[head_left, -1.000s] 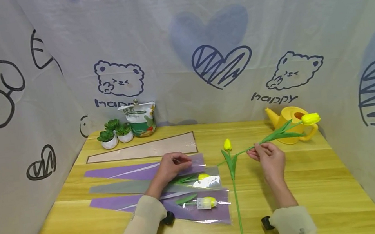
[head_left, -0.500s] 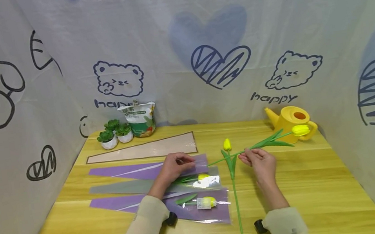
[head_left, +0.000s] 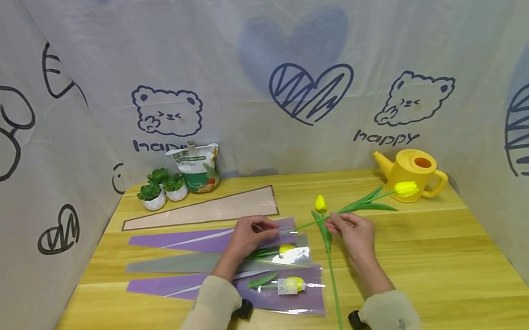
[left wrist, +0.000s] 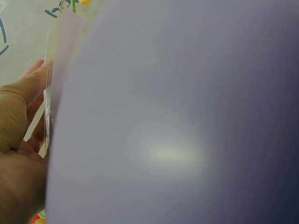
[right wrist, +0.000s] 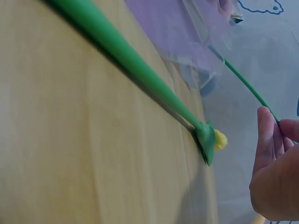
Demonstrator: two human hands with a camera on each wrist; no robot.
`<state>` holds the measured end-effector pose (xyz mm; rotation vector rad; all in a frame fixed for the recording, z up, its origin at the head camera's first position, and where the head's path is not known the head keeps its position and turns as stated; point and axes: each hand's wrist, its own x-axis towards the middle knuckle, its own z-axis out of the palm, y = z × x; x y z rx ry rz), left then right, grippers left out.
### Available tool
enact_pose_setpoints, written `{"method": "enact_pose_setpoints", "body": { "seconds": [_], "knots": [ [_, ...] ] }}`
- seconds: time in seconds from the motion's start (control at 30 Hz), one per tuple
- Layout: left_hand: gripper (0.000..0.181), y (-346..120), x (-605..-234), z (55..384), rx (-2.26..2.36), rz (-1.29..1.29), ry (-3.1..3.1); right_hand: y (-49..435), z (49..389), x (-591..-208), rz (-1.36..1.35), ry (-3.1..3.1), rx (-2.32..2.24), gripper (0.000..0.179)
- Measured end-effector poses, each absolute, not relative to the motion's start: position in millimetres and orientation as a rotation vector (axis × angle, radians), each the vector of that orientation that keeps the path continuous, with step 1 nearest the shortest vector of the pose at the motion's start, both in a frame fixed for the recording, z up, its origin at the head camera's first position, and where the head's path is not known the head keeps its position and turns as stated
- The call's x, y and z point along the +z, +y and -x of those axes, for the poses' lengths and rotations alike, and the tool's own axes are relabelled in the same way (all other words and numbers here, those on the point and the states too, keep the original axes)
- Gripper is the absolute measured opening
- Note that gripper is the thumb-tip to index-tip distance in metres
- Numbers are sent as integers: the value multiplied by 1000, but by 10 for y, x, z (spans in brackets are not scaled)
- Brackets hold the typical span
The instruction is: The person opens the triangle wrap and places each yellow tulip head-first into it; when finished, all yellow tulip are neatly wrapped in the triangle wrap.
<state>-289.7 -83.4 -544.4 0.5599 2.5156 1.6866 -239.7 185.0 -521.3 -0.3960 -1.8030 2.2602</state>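
My left hand point(head_left: 249, 236) holds a purple flower sleeve point(head_left: 174, 242) by its wide, clear end; the sleeve's purple sheet fills most of the left wrist view. My right hand point(head_left: 356, 234) pinches the green stem of a yellow artificial tulip point(head_left: 362, 204), whose bloom points right. In the right wrist view this stem point(right wrist: 250, 86) runs up to the sleeve's clear mouth, its lower end overlapping the film. A second tulip point(head_left: 335, 289) lies on the table below the right hand. Nearer me, a grey sleeve point(head_left: 167, 266) and another purple sleeve point(head_left: 308, 304) each contain a yellow tulip.
Behind the sleeves lies a pale, dark-edged sleeve point(head_left: 210, 210). Potted succulents point(head_left: 153, 197) and a clipped white-green bag point(head_left: 198, 168) stand at the back left. A yellow watering can point(head_left: 406, 160) stands back right. Printed cloth point(head_left: 242, 151) encloses the wooden table point(head_left: 433, 265).
My right hand has moved left with the tulip, bringing its stem end to the sleeve's mouth. The left hand and its purple sleeve have shifted slightly right.
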Motion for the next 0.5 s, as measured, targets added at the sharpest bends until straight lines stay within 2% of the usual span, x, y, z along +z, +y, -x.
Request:
{"method": "enact_pose_setpoints", "body": {
  "seconds": [0.5],
  "knots": [
    [12, -785, -5459, 2896, 1694, -539, 2497, 1689, 2415, -5301, 458, -1836, 2329, 31]
  ]
}}
